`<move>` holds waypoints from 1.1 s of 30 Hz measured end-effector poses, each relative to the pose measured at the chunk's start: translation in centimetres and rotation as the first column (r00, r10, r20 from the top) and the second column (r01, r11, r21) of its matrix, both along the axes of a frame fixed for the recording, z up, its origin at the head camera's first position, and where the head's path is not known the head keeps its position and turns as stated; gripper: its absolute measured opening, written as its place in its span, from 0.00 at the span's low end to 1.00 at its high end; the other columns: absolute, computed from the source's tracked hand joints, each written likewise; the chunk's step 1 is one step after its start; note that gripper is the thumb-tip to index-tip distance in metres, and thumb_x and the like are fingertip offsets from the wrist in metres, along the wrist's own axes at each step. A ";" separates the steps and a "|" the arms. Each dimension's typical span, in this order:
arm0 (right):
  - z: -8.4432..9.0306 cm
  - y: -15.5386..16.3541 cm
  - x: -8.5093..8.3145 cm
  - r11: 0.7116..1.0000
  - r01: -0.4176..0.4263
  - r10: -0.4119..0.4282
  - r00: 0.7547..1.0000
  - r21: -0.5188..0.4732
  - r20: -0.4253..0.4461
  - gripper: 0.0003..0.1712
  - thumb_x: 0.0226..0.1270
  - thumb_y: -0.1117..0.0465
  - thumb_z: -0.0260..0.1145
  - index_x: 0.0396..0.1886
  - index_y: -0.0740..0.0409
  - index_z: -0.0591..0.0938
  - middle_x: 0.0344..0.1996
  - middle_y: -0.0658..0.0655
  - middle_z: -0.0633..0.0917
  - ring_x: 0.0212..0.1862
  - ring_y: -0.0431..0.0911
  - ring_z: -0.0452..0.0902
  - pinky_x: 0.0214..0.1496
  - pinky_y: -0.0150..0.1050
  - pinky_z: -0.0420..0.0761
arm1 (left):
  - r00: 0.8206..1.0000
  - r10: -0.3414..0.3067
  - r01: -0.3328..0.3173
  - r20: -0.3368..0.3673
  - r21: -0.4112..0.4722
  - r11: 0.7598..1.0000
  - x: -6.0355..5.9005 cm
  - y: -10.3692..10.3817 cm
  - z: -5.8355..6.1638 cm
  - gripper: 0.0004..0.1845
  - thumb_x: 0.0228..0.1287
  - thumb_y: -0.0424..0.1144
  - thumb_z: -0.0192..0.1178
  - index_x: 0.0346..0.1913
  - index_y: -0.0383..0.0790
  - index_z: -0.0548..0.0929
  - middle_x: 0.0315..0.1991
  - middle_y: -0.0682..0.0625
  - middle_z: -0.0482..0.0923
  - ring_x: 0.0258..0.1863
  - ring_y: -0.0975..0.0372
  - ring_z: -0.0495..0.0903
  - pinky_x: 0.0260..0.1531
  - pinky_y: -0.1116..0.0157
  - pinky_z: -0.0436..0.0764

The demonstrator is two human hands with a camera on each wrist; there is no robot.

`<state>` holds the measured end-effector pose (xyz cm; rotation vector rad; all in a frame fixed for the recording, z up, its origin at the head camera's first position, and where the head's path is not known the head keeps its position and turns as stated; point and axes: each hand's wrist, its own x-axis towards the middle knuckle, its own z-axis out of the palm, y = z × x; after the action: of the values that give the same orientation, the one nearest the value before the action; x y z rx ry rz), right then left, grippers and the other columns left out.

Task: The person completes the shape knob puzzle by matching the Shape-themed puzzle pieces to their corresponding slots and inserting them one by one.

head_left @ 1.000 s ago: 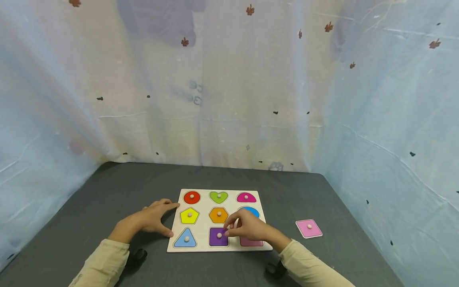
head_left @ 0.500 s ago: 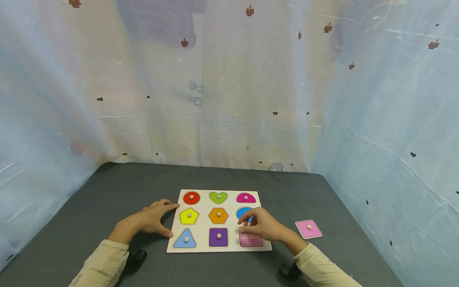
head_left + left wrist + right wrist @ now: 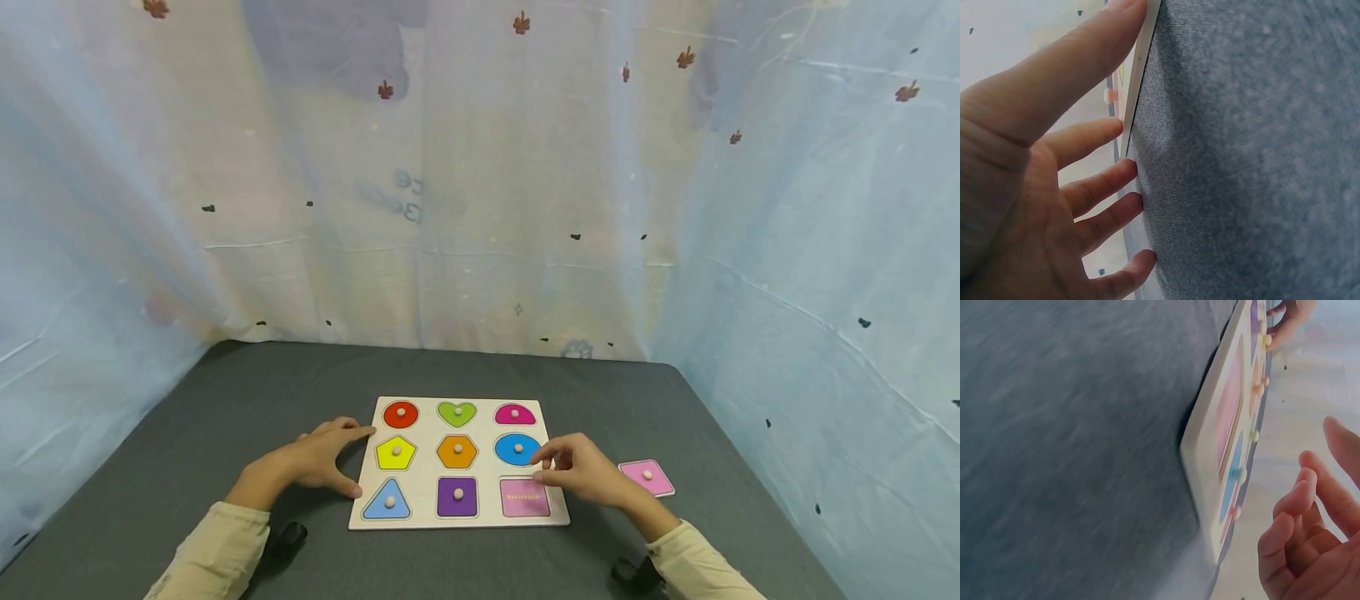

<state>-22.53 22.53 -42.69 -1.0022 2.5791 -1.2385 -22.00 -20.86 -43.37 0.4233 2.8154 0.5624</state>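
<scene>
A white shape-puzzle board point(image 3: 427, 517) lies flat on the dark cloth. Thumb and fingertips of my left hand point(image 3: 322, 457) touch its left edge, fingers spread; the left wrist view shows the board's side point(image 3: 1138, 75) against them. Over the board's right edge hovers my right hand point(image 3: 581, 475), holding nothing, its fingers loosely bent and thumb apart. Below its fingertips is the bare pink rectangular recess point(image 3: 524, 498), with printed lettering. Beside the board at the right lies a pink knobbed puzzle piece point(image 3: 649, 477), its near-left part partly behind the right hand.
Knobbed pieces sit in the other recesses, among them a purple square point(image 3: 457, 505), a blue oval point(image 3: 517, 450), an orange hexagon point(image 3: 456, 457) and a light blue triangle point(image 3: 387, 507). A pale patterned curtain point(image 3: 480, 208) hangs behind and beside the table point(image 3: 450, 371).
My right hand has moved right from the purple square, across the pink recess, to the board's right edge. The blue oval and pink recess are now uncovered. My left hand stays put.
</scene>
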 end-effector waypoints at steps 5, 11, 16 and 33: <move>-0.1 1.5 0.2 1.000 0.029 -0.029 0.999 -0.006 0.018 0.14 0.64 0.61 0.73 0.42 0.68 0.87 0.29 0.56 0.82 0.20 0.31 0.65 0.22 0.27 0.67 | 1.000 0.005 -0.005 0.001 0.002 1.000 -0.1 -0.1 -0.2 0.55 0.42 0.54 0.82 0.75 0.46 0.68 0.71 0.37 0.65 0.68 0.42 0.66 0.61 0.28 0.62; -0.3 3.2 0.4 0.997 0.072 -0.072 0.997 -0.003 0.040 0.13 0.66 0.61 0.72 0.43 0.68 0.87 0.29 0.55 0.82 0.19 0.31 0.63 0.22 0.28 0.67 | 1.000 0.001 -0.001 0.000 -0.006 1.000 -0.2 -0.2 -0.3 0.55 0.42 0.54 0.82 0.75 0.45 0.68 0.71 0.37 0.65 0.69 0.41 0.66 0.60 0.28 0.62; -0.6 4.5 0.5 0.997 0.073 -0.073 0.996 -0.001 0.042 0.14 0.68 0.61 0.70 0.45 0.70 0.86 0.30 0.56 0.82 0.18 0.31 0.60 0.20 0.28 0.65 | 1.000 -0.001 0.001 0.005 -0.012 1.000 -0.2 -0.2 -0.2 0.54 0.43 0.54 0.82 0.75 0.45 0.68 0.71 0.36 0.65 0.69 0.40 0.65 0.60 0.27 0.62; -1.1 7.6 0.1 0.993 0.117 -0.117 0.993 -0.024 0.014 0.14 0.71 0.63 0.67 0.47 0.72 0.85 0.32 0.60 0.84 0.19 0.31 0.63 0.19 0.31 0.68 | 1.000 0.000 0.000 0.001 -0.004 1.000 0.1 0.1 0.1 0.54 0.43 0.53 0.82 0.75 0.45 0.68 0.70 0.37 0.66 0.68 0.42 0.67 0.60 0.27 0.62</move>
<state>-22.38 30.13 -43.74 -0.8561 2.6536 -1.3021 -21.95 -20.74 -43.26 0.4227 2.8148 0.5569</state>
